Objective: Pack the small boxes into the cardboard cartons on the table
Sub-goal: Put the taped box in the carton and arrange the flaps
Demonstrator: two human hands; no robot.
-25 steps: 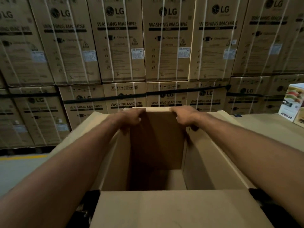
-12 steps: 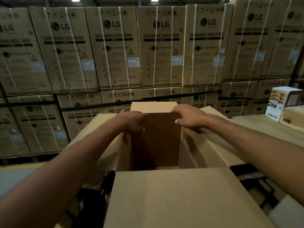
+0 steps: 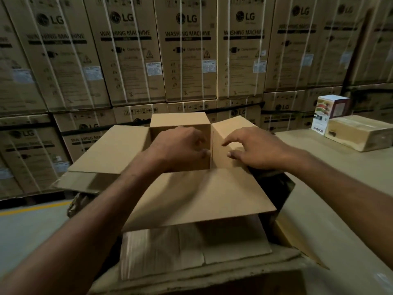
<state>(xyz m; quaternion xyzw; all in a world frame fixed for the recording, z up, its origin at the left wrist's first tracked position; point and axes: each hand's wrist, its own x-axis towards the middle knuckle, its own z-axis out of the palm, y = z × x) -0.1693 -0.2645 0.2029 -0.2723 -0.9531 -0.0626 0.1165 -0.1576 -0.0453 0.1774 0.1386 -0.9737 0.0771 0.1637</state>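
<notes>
Stacked washing-machine cartons (image 3: 187, 56) wall off the whole background, and in front of them, at centre frame, stands the open cardboard carton (image 3: 191, 194), with its left, far and near flaps splayed outward and its right flap under the right hand. Both hands are at its mouth. The left hand (image 3: 180, 145) reaches over the opening toward the far-right inner corner, with its fingers (image 3: 201, 143) curled. Motion blur makes it impossible to tell whether they pinch the cardboard or only press on it. The right hand (image 3: 257, 147) is over the right flap, its fingers (image 3: 235, 139) spread and loosely bent, the tips touching the board and holding nothing. No small box is visible inside the carton. The only one in view is a small printed box (image 3: 325, 111) standing upright, long axis vertical, at the upper right of the frame. It is just beside a wrapped brown parcel (image 3: 359, 133) on the pale surface (image 3: 331, 173). That box lies well apart from both hands, up and to the right of the carton, so the right hand is clearly the nearer one. Fetching it would probably mean a reach across the surface to the right. A grey floor with a yellow line (image 3: 32, 209) shows at lower left.
</notes>
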